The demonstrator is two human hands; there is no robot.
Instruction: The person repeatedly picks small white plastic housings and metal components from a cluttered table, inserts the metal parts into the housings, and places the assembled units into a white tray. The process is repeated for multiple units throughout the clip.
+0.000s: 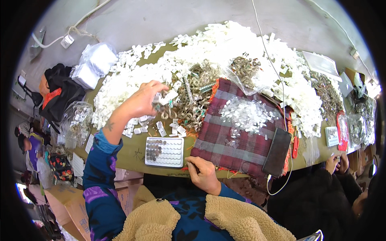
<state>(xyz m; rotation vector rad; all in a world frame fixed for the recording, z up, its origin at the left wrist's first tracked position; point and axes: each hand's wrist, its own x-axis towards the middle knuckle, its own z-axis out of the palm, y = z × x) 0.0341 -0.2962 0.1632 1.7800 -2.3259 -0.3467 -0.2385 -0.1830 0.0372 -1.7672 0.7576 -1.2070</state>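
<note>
Frankly, the white tray (173, 153) sits very close to the near edge of the table (130, 148), dark round pieces filling only its left part. The right hand (206, 174) rests by its near right corner, fingers loosely curled; I can't tell whether they grasp the rim. The left hand (140, 99) hangs over the metal pile (189, 108), fingers bent, and I can't make out anything pinched there. A bump could tip the tray over the edge and scatter its pieces; a snagged cable (269, 178) could drag the phone (277, 152) off the plaid cloth (205, 138). Bare table shows left of the tray; the white plastic heap (225, 44) crowds the far side.
</note>
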